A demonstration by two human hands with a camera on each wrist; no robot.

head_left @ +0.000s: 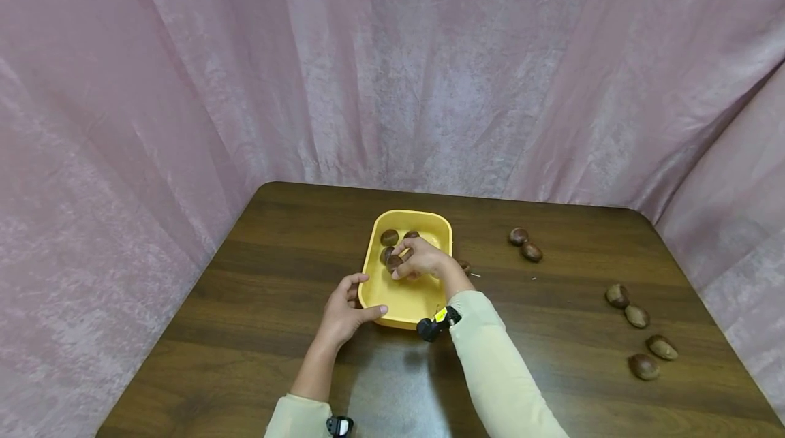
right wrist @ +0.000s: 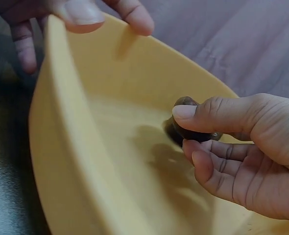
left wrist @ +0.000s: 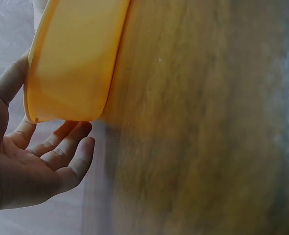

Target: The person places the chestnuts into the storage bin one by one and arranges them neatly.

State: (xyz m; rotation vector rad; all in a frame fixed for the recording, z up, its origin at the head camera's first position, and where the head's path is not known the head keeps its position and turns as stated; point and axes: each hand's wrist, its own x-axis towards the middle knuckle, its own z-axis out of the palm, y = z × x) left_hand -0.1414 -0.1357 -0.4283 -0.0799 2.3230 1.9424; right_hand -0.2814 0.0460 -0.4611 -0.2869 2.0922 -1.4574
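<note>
A yellow rectangular container stands on the table with several chestnuts inside, among them one chestnut near its far left corner. My right hand reaches into it and pinches a brown chestnut between thumb and fingers, above the container's floor. My left hand holds the container's near left corner, thumb on the near rim and fingers along the left side. In the left wrist view, the left fingers curve beneath and beside the orange-looking container wall.
On the wooden table, two chestnuts lie right of the container, and several more, including a chestnut, lie farther right. Another chestnut is partly hidden behind the right wrist. Pink curtains hang behind the table.
</note>
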